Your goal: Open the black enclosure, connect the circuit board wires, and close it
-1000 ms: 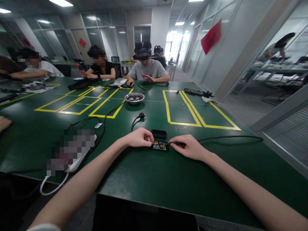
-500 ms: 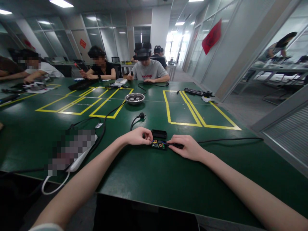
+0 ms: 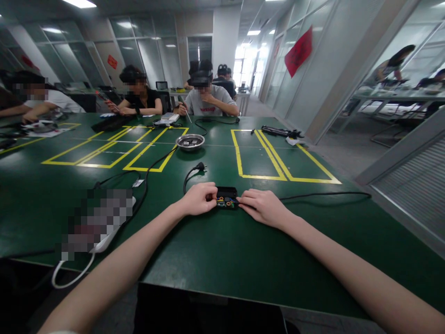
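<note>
An opened black power adapter (image 3: 225, 204) lies on the table in front of me, its circuit board with yellow-orange ring coils facing up. A black half shell (image 3: 227, 190) sits just behind the board. My left hand (image 3: 200, 199) is closed at the adapter's left end, fingertips pinching its edge; exactly what lies between them is hidden. At the opposite end, my right hand (image 3: 260, 207) has its fingers closed round the black cable (image 3: 323, 196) where it meets the case. Behind my left hand lies a cord with a black mains plug (image 3: 200, 166).
A metal bowl (image 3: 190, 142) with small metal parts stands further back. To the left lies a white power strip (image 3: 107, 234), partly blurred out, with cables. Yellow tape outlines (image 3: 262, 177) mark the green table (image 3: 194, 260). Several people sit across it; one holds a screwdriver (image 3: 184, 105).
My right hand has moved up close against the adapter's end, covering the cable there. My left fingers have closed more tightly at the other end. The view has shifted slightly.
</note>
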Available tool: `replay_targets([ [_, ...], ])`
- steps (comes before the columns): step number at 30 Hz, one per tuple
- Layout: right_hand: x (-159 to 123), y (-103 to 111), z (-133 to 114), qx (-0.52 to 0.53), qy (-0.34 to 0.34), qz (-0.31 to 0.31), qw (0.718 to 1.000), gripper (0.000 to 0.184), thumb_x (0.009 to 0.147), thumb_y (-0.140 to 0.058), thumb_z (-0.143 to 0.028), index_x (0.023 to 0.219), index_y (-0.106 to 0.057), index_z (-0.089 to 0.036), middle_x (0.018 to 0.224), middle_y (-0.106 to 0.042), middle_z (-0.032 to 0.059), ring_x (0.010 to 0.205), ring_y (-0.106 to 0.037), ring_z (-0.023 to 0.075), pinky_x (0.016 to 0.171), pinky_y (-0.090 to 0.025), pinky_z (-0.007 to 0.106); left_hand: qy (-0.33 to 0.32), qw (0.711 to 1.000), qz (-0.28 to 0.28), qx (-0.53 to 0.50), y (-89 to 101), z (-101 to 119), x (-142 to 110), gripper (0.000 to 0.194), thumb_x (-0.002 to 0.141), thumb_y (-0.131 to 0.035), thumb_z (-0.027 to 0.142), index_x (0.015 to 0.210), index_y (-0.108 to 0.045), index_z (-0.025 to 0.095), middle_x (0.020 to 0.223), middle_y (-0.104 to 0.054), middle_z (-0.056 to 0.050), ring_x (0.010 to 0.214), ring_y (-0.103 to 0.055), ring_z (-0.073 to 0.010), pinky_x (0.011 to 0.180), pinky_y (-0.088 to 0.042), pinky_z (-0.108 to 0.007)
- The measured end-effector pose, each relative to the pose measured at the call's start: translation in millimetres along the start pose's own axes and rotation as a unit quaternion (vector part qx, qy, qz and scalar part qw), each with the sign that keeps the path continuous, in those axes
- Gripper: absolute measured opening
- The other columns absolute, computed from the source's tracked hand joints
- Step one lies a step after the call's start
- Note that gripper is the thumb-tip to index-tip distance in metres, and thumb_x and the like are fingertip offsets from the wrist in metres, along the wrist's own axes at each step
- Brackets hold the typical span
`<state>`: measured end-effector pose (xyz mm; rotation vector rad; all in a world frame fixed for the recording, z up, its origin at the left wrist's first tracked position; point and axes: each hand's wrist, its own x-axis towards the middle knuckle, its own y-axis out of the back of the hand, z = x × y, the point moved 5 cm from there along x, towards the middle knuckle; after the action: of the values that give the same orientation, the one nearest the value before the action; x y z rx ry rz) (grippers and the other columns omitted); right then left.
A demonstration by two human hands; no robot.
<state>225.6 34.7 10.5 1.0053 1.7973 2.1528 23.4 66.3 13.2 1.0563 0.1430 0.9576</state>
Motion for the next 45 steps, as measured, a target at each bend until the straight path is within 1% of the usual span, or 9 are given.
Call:
replay_targets([
  [4, 0.5, -0.3, -3.2, 0.048, 0.007, 0.031, 0.998, 0.024, 0.1, -0.053, -0.025, 0.099, -0.076, -0.018, 0.088, -0.073, 0.0086, 0.078, -0.067, 0.02, 0.064, -0.05, 0.03, -0.036, 0.994, 0.053, 0.084, -3.1, 6.7, -3.7, 0.016, 0.075, -0.057, 0.016, 0.061, -0.051, 0.018, 0.068, -0.052, 0.0, 0.066, -0.051, -0.0149, 0.063, -0.036, -0.026],
  [7, 0.2, -4.1, 2.4, 0.102, -0.064, 0.085, 0.989, 0.025, 0.099, -0.054, -0.028, 0.094, -0.077, -0.02, 0.088, -0.074, 0.0082, 0.08, -0.068, 0.0207, 0.07, -0.054, 0.032, -0.049, 0.986, 0.09, 0.132, -4.8, 10.1, -5.0, 0.015, 0.078, -0.059, 0.018, 0.063, -0.056, 0.019, 0.068, -0.056, -0.001, 0.068, -0.055, -0.0166, 0.067, -0.041, -0.027],
  [9, -0.3, -8.0, 10.7, 0.125, -0.136, 0.122, 0.975, 0.024, 0.099, -0.055, -0.03, 0.102, -0.078, -0.022, 0.096, -0.075, 0.0089, 0.087, -0.07, 0.0227, 0.077, -0.057, 0.035, -0.007, 0.98, 0.134, 0.145, -1.6, 6.1, -4.0, 0.014, 0.082, -0.057, 0.018, 0.07, -0.062, 0.018, 0.074, -0.063, -0.003, 0.071, -0.058, -0.0176, 0.071, -0.044, -0.028],
  [12, 1.3, -14.7, 20.1, 0.143, -0.185, 0.13, 0.964, 0.03, 0.097, -0.058, -0.031, 0.12, -0.075, -0.024, 0.118, -0.074, 0.0109, 0.108, -0.068, 0.0283, 0.093, -0.057, 0.046, 0.129, 0.968, 0.179, 0.118, 4.4, -11.9, -2.0, 0.017, 0.086, -0.057, 0.02, 0.089, -0.073, 0.017, 0.085, -0.072, -0.006, 0.076, -0.064, -0.0192, 0.073, -0.047, -0.03],
  [14, 3.2, -18.6, 23.0, 0.169, -0.183, 0.107, 0.963, 0.03, 0.096, -0.059, -0.03, 0.121, -0.075, -0.023, 0.121, -0.074, 0.0112, 0.112, -0.067, 0.0296, 0.099, -0.055, 0.05, 0.191, 0.97, 0.141, 0.057, 1.3, -24.2, 0.2, 0.02, 0.087, -0.06, 0.027, 0.095, -0.076, 0.018, 0.084, -0.075, -0.005, 0.077, -0.066, -0.0202, 0.07, -0.048, -0.03],
  [17, 3.1, -20.9, 26.5, 0.226, -0.196, 0.095, 0.95, 0.023, 0.095, -0.06, -0.028, 0.108, -0.079, -0.023, 0.109, -0.077, 0.0101, 0.105, -0.069, 0.0282, 0.096, -0.056, 0.049, 0.21, 0.973, 0.09, -0.028, -4.4, -33.6, 2.6, 0.023, 0.085, -0.064, 0.035, 0.092, -0.079, 0.019, 0.082, -0.078, -0.003, 0.077, -0.069, -0.0203, 0.068, -0.05, -0.029],
  [20, 0.7, -23.0, 29.0, 0.303, -0.234, 0.108, 0.917, 0.019, 0.09, -0.065, -0.026, 0.103, -0.078, -0.023, 0.1, -0.077, 0.0077, 0.092, -0.07, 0.0242, 0.085, -0.059, 0.042, 0.201, 0.97, 0.103, -0.093, -4.2, -36.2, 2.9, 0.024, 0.079, -0.069, 0.034, 0.093, -0.078, 0.017, 0.08, -0.077, -0.003, 0.074, -0.069, -0.0194, 0.069, -0.051, -0.028],
  [28, -0.9, -33.0, 28.6, 0.482, -0.299, 0.146, 0.81, 0.037, 0.08, -0.073, -0.032, 0.115, -0.071, -0.02, 0.088, -0.071, 0.0031, 0.077, -0.069, 0.0168, 0.071, -0.059, 0.031, 0.145, 0.958, 0.129, -0.212, 0.0, -27.8, 4.7, 0.017, 0.071, -0.068, 0.022, 0.087, -0.066, 0.017, 0.07, -0.067, 0.002, 0.063, -0.062, -0.0123, 0.062, -0.048, -0.022],
  [45, -2.2, -28.9, 27.0, 0.478, -0.299, 0.138, 0.814, 0.029, 0.084, -0.069, -0.031, 0.11, -0.069, -0.019, 0.11, -0.074, 0.0099, 0.079, -0.073, 0.0176, 0.068, -0.063, 0.031, 0.143, 0.946, 0.077, -0.281, -4.6, -24.4, 2.5, 0.02, 0.073, -0.074, 0.028, 0.079, -0.057, 0.017, 0.067, -0.064, 0.002, 0.062, -0.062, -0.0117, 0.061, -0.05, -0.022],
])
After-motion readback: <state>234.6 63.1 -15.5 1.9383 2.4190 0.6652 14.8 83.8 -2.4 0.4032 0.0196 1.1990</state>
